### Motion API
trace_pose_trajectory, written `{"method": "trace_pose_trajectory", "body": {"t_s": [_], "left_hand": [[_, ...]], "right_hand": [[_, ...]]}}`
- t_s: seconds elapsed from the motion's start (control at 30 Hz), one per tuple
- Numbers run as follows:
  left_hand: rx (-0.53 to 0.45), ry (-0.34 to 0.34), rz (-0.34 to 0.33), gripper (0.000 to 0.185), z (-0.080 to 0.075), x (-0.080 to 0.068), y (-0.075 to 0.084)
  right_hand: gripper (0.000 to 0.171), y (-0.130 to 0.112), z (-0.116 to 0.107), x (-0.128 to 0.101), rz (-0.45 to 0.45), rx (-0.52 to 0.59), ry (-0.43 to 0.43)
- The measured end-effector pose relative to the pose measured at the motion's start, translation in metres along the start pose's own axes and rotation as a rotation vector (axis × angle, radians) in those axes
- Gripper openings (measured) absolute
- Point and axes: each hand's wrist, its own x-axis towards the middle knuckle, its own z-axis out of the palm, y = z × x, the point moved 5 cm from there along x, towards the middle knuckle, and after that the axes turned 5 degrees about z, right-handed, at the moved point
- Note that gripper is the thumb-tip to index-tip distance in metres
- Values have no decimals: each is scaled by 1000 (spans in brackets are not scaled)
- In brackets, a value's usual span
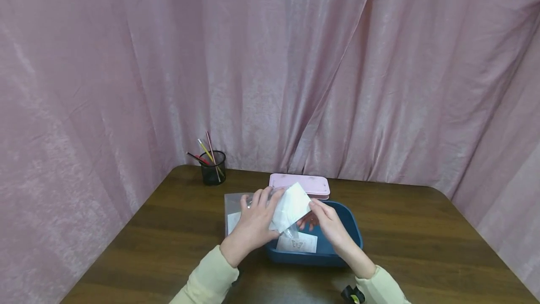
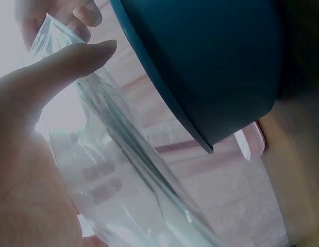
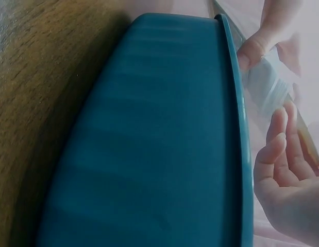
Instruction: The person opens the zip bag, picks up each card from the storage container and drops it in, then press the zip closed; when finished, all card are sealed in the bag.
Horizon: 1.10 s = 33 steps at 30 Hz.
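Note:
In the head view my left hand (image 1: 253, 226) holds a clear plastic bag, its thumb and fingers on either side. A flat white card (image 1: 293, 205) stands tilted above the blue basin (image 1: 353, 229), at the bag. My right hand (image 1: 329, 226) pinches the card's right corner. Up close in the left wrist view, the creased clear bag (image 2: 128, 159) passes between thumb and palm. From the right wrist, both hands appear beyond the basin's rim (image 3: 244, 154). Whether the card is inside the bag I cannot tell.
A white card with a butterfly (image 1: 297, 244) lies in the basin. Another clear sheet or bag (image 1: 233, 203) shows left of the left hand. Behind the basin is a pink case (image 1: 301, 183). A black mesh cup (image 1: 213, 172) with several pencils stands at the table's (image 1: 413, 233) back left.

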Motion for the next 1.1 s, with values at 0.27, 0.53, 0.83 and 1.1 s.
{"method": "trace_pose_trajectory", "body": {"t_s": [0.27, 0.53, 0.83, 1.1], "left_hand": [[13, 26, 2, 102, -4, -1, -1], [-11, 24, -11, 102, -5, 0, -3], [-18, 33, -22, 102, -7, 1, -6], [-60, 16, -21, 101, -7, 1, -6]], "right_hand": [[51, -1, -3, -2, -25, 60, -24], [34, -4, -9, -3, -90, 136, 54], [34, -4, -4, -2, -120, 94, 2], [46, -2, -2, -2, -179, 6, 61]]}}
